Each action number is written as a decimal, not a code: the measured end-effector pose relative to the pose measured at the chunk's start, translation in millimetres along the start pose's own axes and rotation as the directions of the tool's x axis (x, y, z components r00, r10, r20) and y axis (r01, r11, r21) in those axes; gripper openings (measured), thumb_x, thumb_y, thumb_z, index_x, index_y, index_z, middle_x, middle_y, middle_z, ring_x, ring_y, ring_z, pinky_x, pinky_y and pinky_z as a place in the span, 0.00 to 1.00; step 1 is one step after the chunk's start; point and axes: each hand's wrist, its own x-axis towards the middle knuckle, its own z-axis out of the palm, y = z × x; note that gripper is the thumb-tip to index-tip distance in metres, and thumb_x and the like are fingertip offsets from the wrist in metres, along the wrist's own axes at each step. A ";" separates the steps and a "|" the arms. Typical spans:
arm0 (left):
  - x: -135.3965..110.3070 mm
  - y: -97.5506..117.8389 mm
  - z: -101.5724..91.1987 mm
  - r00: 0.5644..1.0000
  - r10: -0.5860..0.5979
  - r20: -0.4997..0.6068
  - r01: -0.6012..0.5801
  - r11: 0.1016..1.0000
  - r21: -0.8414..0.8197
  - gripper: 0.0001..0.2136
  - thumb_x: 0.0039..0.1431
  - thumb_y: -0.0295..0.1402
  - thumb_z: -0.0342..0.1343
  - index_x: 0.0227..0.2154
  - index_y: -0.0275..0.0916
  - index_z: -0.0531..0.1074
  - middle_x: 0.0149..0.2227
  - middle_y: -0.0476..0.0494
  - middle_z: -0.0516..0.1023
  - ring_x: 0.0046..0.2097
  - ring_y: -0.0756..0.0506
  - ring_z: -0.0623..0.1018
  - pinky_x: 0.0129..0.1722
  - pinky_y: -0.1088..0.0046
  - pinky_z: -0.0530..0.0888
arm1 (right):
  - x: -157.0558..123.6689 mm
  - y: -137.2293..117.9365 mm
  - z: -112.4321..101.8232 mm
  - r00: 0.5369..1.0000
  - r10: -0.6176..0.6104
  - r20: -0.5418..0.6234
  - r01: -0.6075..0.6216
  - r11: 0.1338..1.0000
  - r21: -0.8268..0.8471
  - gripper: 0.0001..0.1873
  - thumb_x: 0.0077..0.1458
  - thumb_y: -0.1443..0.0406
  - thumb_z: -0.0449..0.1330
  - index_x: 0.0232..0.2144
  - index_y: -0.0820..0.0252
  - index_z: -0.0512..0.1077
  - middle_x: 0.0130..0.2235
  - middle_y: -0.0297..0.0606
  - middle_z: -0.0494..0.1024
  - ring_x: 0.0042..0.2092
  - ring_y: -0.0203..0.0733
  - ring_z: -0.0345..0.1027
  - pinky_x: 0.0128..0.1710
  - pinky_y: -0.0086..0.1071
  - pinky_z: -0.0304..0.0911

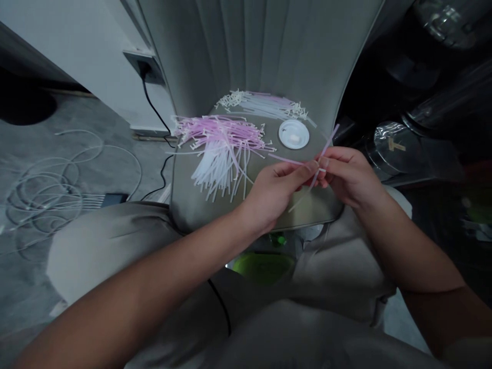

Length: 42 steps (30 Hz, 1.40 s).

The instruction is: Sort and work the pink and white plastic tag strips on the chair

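My left hand [279,192] and my right hand [348,174] meet above the right front part of a grey chair seat [192,205]. Both pinch thin pink plastic strips [326,146] that cross between the fingertips. One strip sticks up to the right, another runs left from my left thumb. A heap of pink and white strips [223,148] lies on the seat to the left of my hands. A second, paler heap [265,105] lies at the back of the seat. A round white lid [294,134] rests just beyond my hands.
The chair back [261,46] rises behind the seat. A black cable [154,110] runs down from a wall socket [144,66]. Coiled white cables [46,189] lie on the grey floor at left. Clear plastic-wrapped containers [395,148] stand at right. A green object [261,266] shows between my knees.
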 end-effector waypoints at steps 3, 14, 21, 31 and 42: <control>2.7 -2.1 -0.6 0.996 0.014 -0.092 -0.012 1.000 0.017 0.10 0.55 0.38 0.62 0.25 0.36 0.78 0.27 0.48 0.77 0.31 0.51 0.72 0.36 0.74 0.67 | 0.3 2.9 2.9 0.994 -0.085 -0.068 0.084 0.996 -0.008 0.08 0.51 0.60 0.68 0.27 0.60 0.78 0.24 0.32 0.75 0.22 0.30 0.63 0.23 0.26 0.60; 2.1 -6.7 -1.0 0.997 0.016 -0.077 -0.014 1.000 0.027 0.09 0.56 0.37 0.60 0.27 0.37 0.79 0.28 0.48 0.78 0.33 0.51 0.74 0.39 0.75 0.69 | 1.7 7.3 0.8 0.999 -0.020 0.034 0.017 0.996 0.092 0.06 0.50 0.64 0.69 0.30 0.61 0.80 0.26 0.35 0.79 0.28 0.32 0.70 0.24 0.24 0.64; 6.7 -2.8 5.1 0.971 0.108 -0.215 -0.088 0.991 0.098 0.10 0.54 0.38 0.61 0.27 0.36 0.76 0.28 0.48 0.77 0.31 0.52 0.73 0.36 0.75 0.68 | 0.4 4.9 6.6 0.974 -0.142 -0.178 0.171 0.972 0.159 0.05 0.48 0.65 0.70 0.30 0.60 0.79 0.25 0.33 0.79 0.24 0.30 0.68 0.25 0.25 0.64; 8.5 -8.4 9.3 0.946 0.163 -0.280 -0.146 0.986 0.081 0.10 0.55 0.38 0.62 0.27 0.36 0.76 0.26 0.50 0.75 0.30 0.53 0.72 0.33 0.77 0.67 | -4.5 7.2 11.4 0.943 -0.229 -0.241 0.263 0.957 0.119 0.06 0.47 0.66 0.70 0.31 0.58 0.80 0.27 0.32 0.80 0.26 0.30 0.70 0.28 0.26 0.65; 10.6 -8.2 15.1 0.935 0.148 -0.322 -0.132 0.989 0.069 0.10 0.53 0.40 0.63 0.29 0.38 0.77 0.31 0.49 0.78 0.33 0.53 0.73 0.34 0.77 0.67 | -5.8 11.6 16.8 0.921 -0.330 -0.209 0.343 0.939 0.031 0.05 0.51 0.64 0.68 0.32 0.56 0.78 0.30 0.31 0.79 0.27 0.31 0.70 0.29 0.28 0.66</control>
